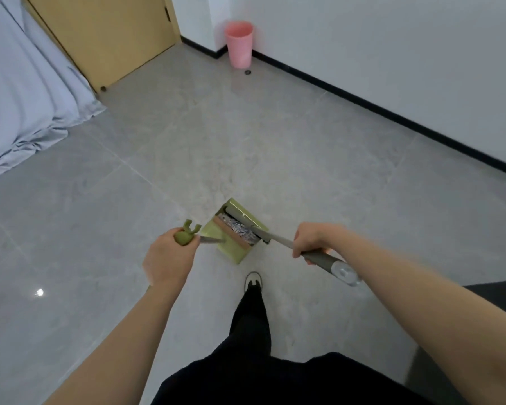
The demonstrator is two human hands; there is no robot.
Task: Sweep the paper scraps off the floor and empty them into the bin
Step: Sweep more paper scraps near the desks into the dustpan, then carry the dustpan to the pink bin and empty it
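Paper scraps (240,229) fill green dustpan (231,249); pink bin (239,43) stands upright in corner

floor (129,229): grey tile | pink bin (239,43) | draped sheet (27,97)

Broom head (240,222) partly hides scraps (241,230).

Both my arms out front, each hand gripping a handle.

My left hand (170,258) is low & centre-left, back of hand up, fingers curled round a green handle end, forearm bare, running down to bottom left. My right hand (311,239) sits a bit higher on the right, knuckles up, fingers wrapped over a grey shaft, bare forearm angling off to the right edge. One leg in black trousers steps fwd between them.
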